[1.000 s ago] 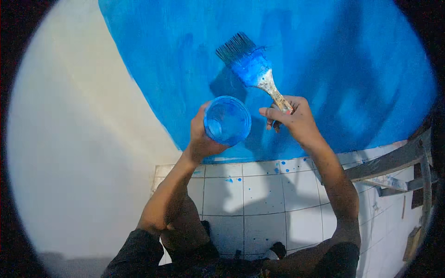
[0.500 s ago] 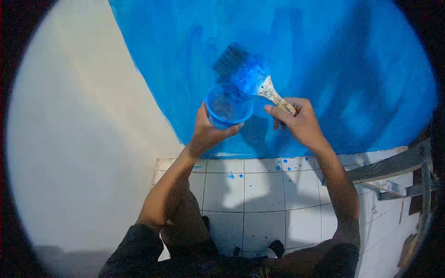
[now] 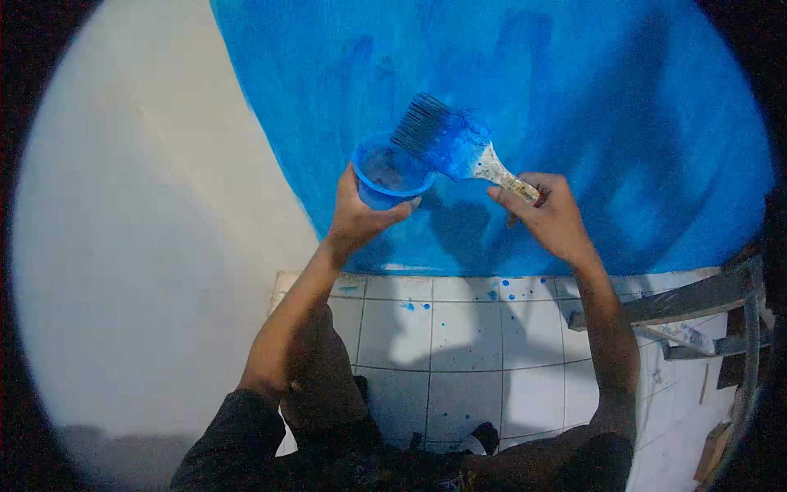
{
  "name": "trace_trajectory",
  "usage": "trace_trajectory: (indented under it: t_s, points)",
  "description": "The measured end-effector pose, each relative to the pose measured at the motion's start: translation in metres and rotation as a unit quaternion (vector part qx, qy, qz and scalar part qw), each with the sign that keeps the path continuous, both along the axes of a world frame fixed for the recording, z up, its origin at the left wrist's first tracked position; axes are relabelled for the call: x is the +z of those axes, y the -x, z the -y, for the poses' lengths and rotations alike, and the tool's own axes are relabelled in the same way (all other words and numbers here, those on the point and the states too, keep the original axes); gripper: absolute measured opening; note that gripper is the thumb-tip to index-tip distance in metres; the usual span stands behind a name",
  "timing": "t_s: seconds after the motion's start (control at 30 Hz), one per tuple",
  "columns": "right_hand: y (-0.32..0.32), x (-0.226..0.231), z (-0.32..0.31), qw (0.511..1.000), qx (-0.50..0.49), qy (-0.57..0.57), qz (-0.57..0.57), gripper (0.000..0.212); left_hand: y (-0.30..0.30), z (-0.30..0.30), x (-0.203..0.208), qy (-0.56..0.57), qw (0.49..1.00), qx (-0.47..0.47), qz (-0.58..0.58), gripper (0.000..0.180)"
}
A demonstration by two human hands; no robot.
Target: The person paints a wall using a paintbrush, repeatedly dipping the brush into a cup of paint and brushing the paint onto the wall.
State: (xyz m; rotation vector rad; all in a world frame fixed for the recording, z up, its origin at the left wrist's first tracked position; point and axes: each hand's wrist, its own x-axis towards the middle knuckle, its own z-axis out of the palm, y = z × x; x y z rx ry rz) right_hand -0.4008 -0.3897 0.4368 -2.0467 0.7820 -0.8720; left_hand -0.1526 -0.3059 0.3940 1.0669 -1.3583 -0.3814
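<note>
My left hand (image 3: 364,210) is closed around a small blue-tinted plastic tub (image 3: 384,197), tilted so that its open top and smeared inside show. Between the fingers of my right hand (image 3: 552,215) is the speckled handle of a wide paintbrush (image 3: 467,149). Blue paint covers the brush's ferrule area, and its dark bristles point up and left over the tub's right rim. Whether the bristles touch the rim I cannot tell. Behind both stands a wall painted blue (image 3: 607,98), with darker streaks and shadows on it.
A cream-white wall (image 3: 156,246) meets the blue one on the left. White floor tiles (image 3: 467,336) below carry blue paint drips. At the right stands a grey frame with a bar (image 3: 680,305), close to my right forearm. My feet are on the tiles.
The paintbrush has shifted slightly right and down, its bristles now over the tub's rim. The tub has moved a little left and up, away from the brush's handle.
</note>
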Motion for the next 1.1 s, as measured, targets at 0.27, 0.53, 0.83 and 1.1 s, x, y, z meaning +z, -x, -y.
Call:
trace_trajectory:
  t_s: [0.27, 0.53, 0.83, 1.1]
  points:
    - [0.004, -0.005, 0.006, 1.0, 0.004, 0.016, -0.017, 0.033, -0.012, 0.001, -0.001, -0.033, 0.999, 0.026, 0.018, 0.069]
    - [0.006, 0.0, 0.003, 0.999, -0.015, 0.026, -0.03, 0.031, -0.018, -0.002, 0.004, -0.031, 0.996, 0.063, 0.047, 0.064]
    - [0.004, 0.001, 0.0, 0.993, -0.038, 0.098, -0.06, 0.031, -0.027, 0.004, -0.003, -0.004, 0.995, 0.069, 0.075, 0.063]
    - [0.001, -0.003, -0.003, 0.944, -0.059, 0.313, -0.083, 0.027, -0.028, 0.003, -0.002, -0.023, 0.995, 0.071, 0.062, 0.062]
